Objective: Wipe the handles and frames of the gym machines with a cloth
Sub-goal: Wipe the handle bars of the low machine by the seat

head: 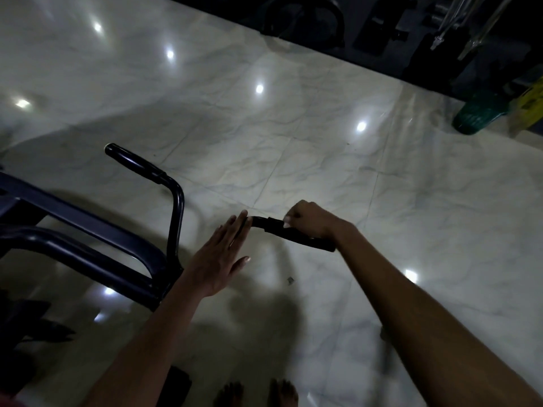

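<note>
Bare feet [255, 393] on marble floor [323, 142]. Right hand [308, 220] fingers wrapped round near handle [293, 233]; left hand [219, 259] flat, fingers straight beside frame [88, 227]. No cloth visible. Best to grip firmly, rub along full grip length.

Indoor gym floor, dimly lit. Indicated by: dark tubular machine frame [88, 230] with bent bars and a rubber-sleeved handle [133, 162]; glossy marble-pattern floor tiles [323, 148] reflecting ceiling spotlights; black equipment bases [305, 22] ranged along the far edge; a green perforated basket [477, 114] standing near that equipment.
</note>
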`<state>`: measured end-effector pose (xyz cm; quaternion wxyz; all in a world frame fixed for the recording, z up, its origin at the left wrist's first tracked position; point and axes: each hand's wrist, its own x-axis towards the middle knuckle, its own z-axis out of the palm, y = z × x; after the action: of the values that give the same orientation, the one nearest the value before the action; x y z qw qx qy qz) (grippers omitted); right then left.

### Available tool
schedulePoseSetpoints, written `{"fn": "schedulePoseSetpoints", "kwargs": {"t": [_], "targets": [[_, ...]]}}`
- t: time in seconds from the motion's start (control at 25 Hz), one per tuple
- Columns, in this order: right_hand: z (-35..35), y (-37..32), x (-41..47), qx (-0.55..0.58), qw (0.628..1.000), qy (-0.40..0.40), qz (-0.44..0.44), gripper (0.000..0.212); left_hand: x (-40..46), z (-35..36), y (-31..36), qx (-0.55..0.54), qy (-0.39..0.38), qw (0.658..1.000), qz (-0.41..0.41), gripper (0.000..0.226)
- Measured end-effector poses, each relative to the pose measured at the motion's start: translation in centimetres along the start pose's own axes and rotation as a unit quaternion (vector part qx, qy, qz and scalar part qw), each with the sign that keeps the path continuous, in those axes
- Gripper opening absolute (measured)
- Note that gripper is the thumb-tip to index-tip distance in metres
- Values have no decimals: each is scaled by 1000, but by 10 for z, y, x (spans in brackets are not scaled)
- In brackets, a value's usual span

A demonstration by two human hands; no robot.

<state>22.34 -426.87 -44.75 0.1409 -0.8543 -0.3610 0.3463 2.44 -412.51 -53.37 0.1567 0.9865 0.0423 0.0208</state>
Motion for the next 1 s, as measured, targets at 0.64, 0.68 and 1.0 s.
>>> {"fn": "schedulePoseSetpoints", "kwargs": {"t": [0.64, 0.68, 1.0], "targets": [[-16, 43, -39, 59, 996, -37, 51, 33, 0, 0, 3, -9, 0, 1000, -6, 75], [-11, 40, -34, 46, 997, -12, 65, 30, 0, 1, 3, -8, 0, 1000, -7, 76], [59, -34, -10, -168, 960, 196, -113, 42, -1, 0, 1, 7, -7, 1000, -6, 77]]}}
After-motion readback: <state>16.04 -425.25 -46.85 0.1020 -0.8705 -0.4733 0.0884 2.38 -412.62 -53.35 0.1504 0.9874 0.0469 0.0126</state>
